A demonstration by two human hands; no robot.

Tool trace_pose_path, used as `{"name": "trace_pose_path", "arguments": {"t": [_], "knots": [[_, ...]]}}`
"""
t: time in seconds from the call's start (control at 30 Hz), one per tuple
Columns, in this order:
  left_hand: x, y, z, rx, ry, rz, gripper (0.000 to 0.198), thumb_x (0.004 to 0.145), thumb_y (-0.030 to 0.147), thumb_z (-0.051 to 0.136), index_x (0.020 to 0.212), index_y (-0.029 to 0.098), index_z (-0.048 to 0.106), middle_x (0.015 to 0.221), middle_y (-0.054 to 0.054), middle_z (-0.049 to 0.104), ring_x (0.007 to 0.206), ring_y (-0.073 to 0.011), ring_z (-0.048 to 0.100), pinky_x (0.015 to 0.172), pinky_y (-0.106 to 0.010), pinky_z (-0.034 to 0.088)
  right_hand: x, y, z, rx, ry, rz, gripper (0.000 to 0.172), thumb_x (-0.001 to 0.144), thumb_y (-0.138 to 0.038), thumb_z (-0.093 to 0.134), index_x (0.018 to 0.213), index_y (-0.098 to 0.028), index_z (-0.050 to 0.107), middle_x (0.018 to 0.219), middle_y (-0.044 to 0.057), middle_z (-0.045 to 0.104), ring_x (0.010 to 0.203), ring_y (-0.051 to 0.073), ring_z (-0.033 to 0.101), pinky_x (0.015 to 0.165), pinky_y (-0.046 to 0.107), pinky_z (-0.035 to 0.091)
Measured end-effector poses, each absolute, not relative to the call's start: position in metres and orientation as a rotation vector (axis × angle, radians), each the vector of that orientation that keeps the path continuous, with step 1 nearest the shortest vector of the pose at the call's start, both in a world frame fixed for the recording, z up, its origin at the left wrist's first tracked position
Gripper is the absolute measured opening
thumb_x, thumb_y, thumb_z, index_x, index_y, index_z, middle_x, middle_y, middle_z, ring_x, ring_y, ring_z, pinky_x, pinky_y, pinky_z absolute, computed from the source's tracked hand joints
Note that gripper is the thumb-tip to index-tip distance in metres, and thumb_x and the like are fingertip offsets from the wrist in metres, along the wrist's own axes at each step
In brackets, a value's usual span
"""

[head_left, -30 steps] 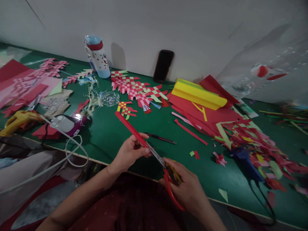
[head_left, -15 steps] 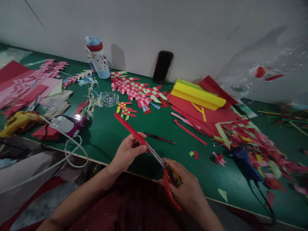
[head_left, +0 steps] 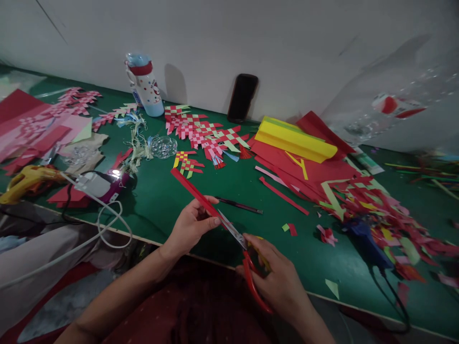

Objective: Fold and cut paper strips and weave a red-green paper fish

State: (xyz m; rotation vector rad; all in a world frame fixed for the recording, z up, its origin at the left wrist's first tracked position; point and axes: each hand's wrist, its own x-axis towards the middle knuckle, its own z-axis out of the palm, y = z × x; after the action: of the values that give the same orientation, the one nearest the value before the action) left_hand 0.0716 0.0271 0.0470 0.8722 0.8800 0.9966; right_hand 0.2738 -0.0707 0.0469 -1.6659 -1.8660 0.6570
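Note:
My left hand (head_left: pixel 195 224) pinches a long red paper strip (head_left: pixel 191 188) between thumb and fingers above the table's front edge. The strip slants up to the left. My right hand (head_left: pixel 278 274) is wrapped round the red handles of a pair of scissors (head_left: pixel 234 234). The blades point up-left and meet the strip's lower end beside my left thumb; whether they cut into it I cannot tell. A dark pen (head_left: pixel 240 205) lies on the table just beyond my hands. Past the strip's upper end is a small woven paper piece (head_left: pixel 188 163) in red, yellow and green.
Woven paper fish shapes (head_left: pixel 201 131) lie near the wall beside a bottle (head_left: pixel 147 88) and a leaning phone (head_left: pixel 243 98). Red and yellow sheets (head_left: pixel 296 141) and a scrap heap (head_left: pixel 380 205) with a blue corded tool (head_left: pixel 366 241) are right; a yellow glue gun (head_left: pixel 32 179) is left.
The scissor blades have parted slightly more at the strip's lower end. Both hands stay nearly in place, still holding the strip and the scissors.

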Motion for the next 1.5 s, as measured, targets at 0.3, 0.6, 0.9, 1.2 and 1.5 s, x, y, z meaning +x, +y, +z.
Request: {"name": "trace_pose_path", "arguments": {"t": [0.3, 0.6, 0.9, 1.2, 1.5], "knots": [[0.0712, 0.0283, 0.0454, 0.838, 0.831, 0.976, 0.041, 0.066, 0.022, 0.082, 0.1, 0.018, 0.06, 0.069, 0.004, 0.066, 0.069, -0.0145, 0.068, 0.076, -0.029, 0.055, 0.2729, -0.0712, 0.047, -1.652, -1.862, 0.644, 0.047, 0.075, -0.032, 0.071, 0.121, -0.025, 0.062, 0.111, 0.006, 0.071, 0.096, 0.02, 0.069, 0.08, 0.028, 0.057], [0.0716, 0.0277, 0.0473, 0.84, 0.79, 0.93, 0.043, 0.065, 0.023, 0.083, 0.101, 0.017, 0.059, 0.071, 0.002, 0.069, 0.071, -0.0175, 0.07, 0.078, -0.033, 0.057, 0.2722, -0.0711, 0.0488, -1.673, -1.868, 0.674, 0.05, 0.076, -0.033, 0.07, 0.124, -0.025, 0.059, 0.113, 0.007, 0.07, 0.099, 0.021, 0.068, 0.084, 0.03, 0.056], [0.071, 0.028, 0.0459, 0.828, 0.784, 0.942, 0.04, 0.065, 0.018, 0.083, 0.1, 0.018, 0.062, 0.069, 0.004, 0.068, 0.067, -0.0121, 0.067, 0.075, -0.026, 0.056, 0.2722, -0.0723, 0.0462, -1.649, -1.847, 0.7, 0.048, 0.076, -0.032, 0.071, 0.122, -0.026, 0.061, 0.111, 0.005, 0.07, 0.097, 0.02, 0.069, 0.083, 0.028, 0.057], [0.0699, 0.0269, 0.0437, 0.826, 0.773, 0.895, 0.042, 0.065, 0.017, 0.083, 0.101, 0.017, 0.062, 0.07, 0.003, 0.068, 0.066, -0.0111, 0.066, 0.071, -0.023, 0.053, 0.2724, -0.0726, 0.0463, -1.666, -1.859, 0.712, 0.049, 0.075, -0.031, 0.071, 0.122, -0.026, 0.06, 0.112, 0.006, 0.07, 0.098, 0.02, 0.068, 0.084, 0.029, 0.056], [0.0713, 0.0254, 0.0467, 0.84, 0.804, 0.875, 0.045, 0.062, 0.021, 0.085, 0.101, 0.017, 0.062, 0.069, 0.004, 0.067, 0.065, -0.0111, 0.064, 0.064, -0.02, 0.049, 0.2721, -0.0733, 0.0439, -1.625, -1.859, 0.686, 0.048, 0.076, -0.031, 0.072, 0.122, -0.026, 0.06, 0.11, 0.005, 0.07, 0.096, 0.018, 0.069, 0.083, 0.026, 0.056]]}}
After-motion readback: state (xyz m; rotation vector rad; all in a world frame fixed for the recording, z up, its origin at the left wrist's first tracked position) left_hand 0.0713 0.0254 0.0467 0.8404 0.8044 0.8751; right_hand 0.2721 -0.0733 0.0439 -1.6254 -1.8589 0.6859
